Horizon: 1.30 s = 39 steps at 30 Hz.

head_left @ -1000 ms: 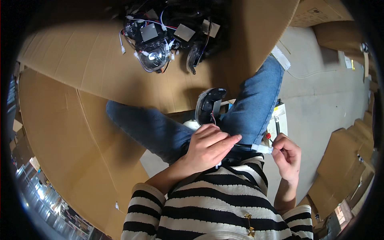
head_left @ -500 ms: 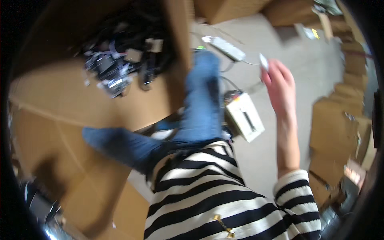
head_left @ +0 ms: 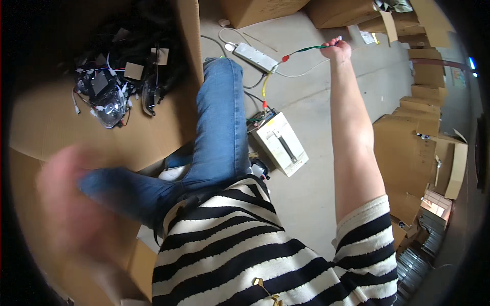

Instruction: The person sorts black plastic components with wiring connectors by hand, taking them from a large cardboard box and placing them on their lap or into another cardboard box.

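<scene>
My right hand (head_left: 338,52) is stretched far out over the floor, its fingers closed around a green wire (head_left: 309,49). A red clip (head_left: 285,59) hangs at the wire's other end, and a small white tip shows above my fingers. On the left, my left hand (head_left: 71,188) is smeared by motion near my left knee, so its fingers cannot be read. Beyond it, a large cardboard box (head_left: 97,137) holds a pile of black parts with clear covers, loose wires and white plugs (head_left: 109,104).
A white power strip (head_left: 255,57) lies on the grey floor (head_left: 306,109) ahead. Closer stands a cream metal unit with a black handle (head_left: 282,144), with a yellow wire (head_left: 264,89) running to a red clip. Cardboard boxes (head_left: 403,158) are stacked along the right.
My right arm has reached farther forward, and the green wire with its red clip now shows. My left hand has come into view as a blur. The view has shifted right.
</scene>
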### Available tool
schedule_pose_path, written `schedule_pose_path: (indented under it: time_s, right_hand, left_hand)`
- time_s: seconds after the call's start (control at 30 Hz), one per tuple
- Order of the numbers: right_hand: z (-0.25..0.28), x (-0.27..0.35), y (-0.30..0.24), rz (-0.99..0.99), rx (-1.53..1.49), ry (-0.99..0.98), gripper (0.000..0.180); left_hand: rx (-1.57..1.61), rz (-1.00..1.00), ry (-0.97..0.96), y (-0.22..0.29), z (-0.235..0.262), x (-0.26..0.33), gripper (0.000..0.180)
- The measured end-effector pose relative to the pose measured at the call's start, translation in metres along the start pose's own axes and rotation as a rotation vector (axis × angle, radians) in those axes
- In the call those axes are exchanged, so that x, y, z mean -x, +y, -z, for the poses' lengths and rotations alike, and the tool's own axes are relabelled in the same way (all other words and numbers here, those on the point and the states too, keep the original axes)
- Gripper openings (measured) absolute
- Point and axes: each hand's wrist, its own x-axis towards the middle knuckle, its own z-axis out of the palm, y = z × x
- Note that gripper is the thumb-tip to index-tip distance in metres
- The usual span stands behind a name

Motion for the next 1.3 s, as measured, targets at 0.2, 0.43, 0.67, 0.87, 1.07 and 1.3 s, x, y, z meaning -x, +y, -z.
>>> schedule_pose_path:
  time_s: [0.2,0.43,0.67,0.87,1.07,1.3]
  right_hand:
    - [-0.001,-0.01,0.024,-0.085,-0.04,0.105,0.025]
    - [0.008,-0.021,0.006,-0.055,-0.141,0.286,0.02]
    - [0.003,-0.016,-0.011,0.02,-0.103,0.293,0.016]
    - [0.004,-0.009,-0.014,0.051,-0.118,0.328,0.017]
    - [0.0,-0.008,-0.013,0.044,-0.12,0.336,0.018]
    - [-0.003,-0.006,-0.012,0.041,-0.167,0.33,0.018]
  left_hand:
    - [0.077,-0.354,-0.799,-0.052,-0.137,0.074,0.051]
    - [0.432,-0.181,-0.864,-0.022,-0.137,0.118,0.039]
    - [0.592,-0.088,-1.106,-0.024,-0.119,0.12,0.049]
    - [0.485,-0.051,-1.013,-0.047,-0.153,0.095,0.057]
    - [0.817,0.399,-1.312,-0.021,-0.105,0.136,0.021]
    - [0.686,0.182,-1.071,-0.039,-0.133,0.09,0.053]
